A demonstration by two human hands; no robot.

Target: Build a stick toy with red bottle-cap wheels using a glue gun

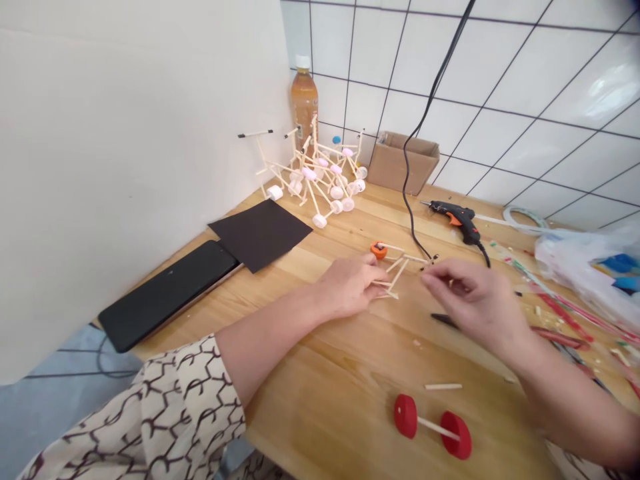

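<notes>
My left hand (350, 285) rests on the wooden table (320, 373) and pinches the near end of a small frame of thin wooden sticks (395, 272). An orange cap (379, 250) sits at the frame's far end. My right hand (473, 293) hovers just right of the frame with its fingers curled together near a stick's end; what it pinches is too small to make out. An axle with two red wheels (433, 427) lies near the front edge, with a loose stick (443, 386) beside it.
Several finished stick models with pink and white caps (320, 177) stand at the back by a bottle (305, 100) and a cardboard box (403, 162). A glue gun (457, 217) with its black cord lies right of centre. Black sheet (260, 233), phone (167, 293) at left; plastic bag (590, 263) at right.
</notes>
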